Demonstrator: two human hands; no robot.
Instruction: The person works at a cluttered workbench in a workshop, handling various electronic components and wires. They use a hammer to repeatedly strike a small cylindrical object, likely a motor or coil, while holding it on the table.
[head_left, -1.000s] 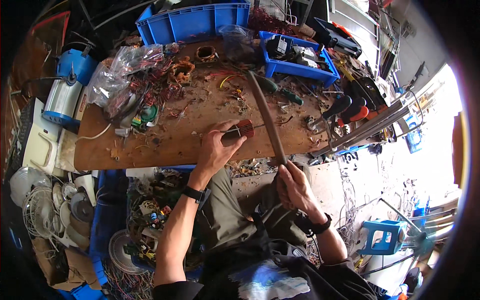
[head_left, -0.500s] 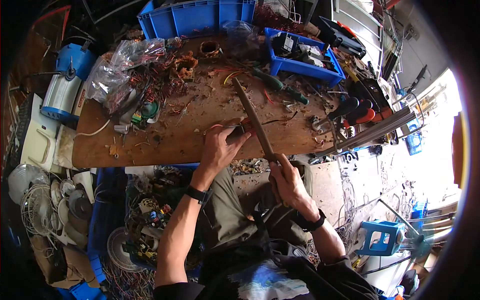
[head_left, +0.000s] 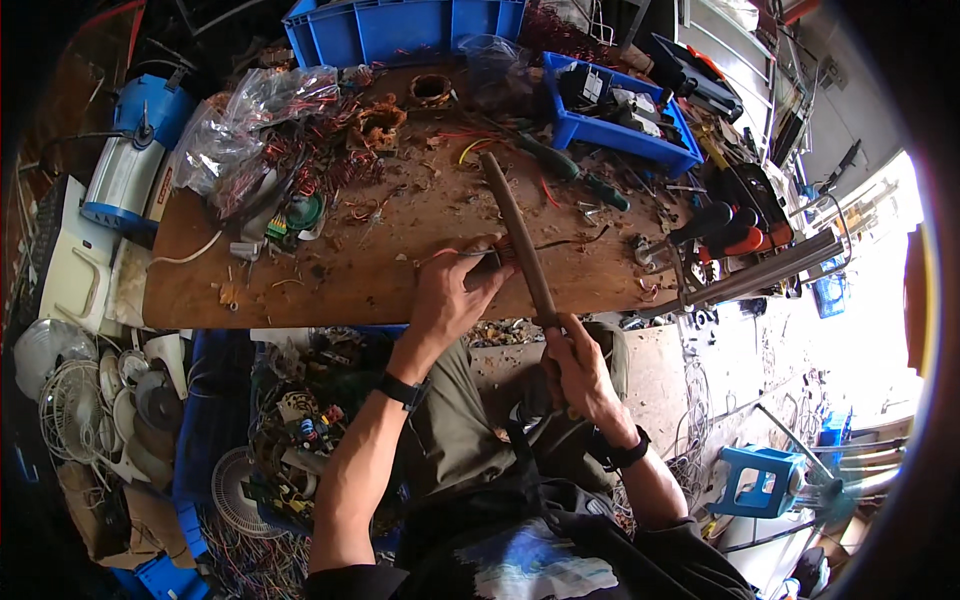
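Observation:
My right hand [head_left: 583,370] is closed round the lower end of a long, flat brown bar [head_left: 518,235]. The bar slants up and to the left over the workbench [head_left: 390,270], its far tip above the wood. Pinched in my left hand [head_left: 448,305] is a small dark piece with reddish copper windings [head_left: 507,250], held against the bar's left side. Its exact kind is partly hidden by my fingers and the bar. A thin dark wire [head_left: 575,240] sticks out to the right behind the bar.
Copper scraps and a clear plastic bag [head_left: 275,100] lie at the bench's left. Beyond the bar are green-handled screwdrivers [head_left: 575,170]. A blue crate [head_left: 625,140] of parts stands back right, near a metal clamp [head_left: 765,270]. Below the bench is a bin of scrap [head_left: 310,430].
The whole view has shifted slightly, so the bench things appear a little farther right. Both hands keep their grips, and the bar stays close to the copper-wound piece.

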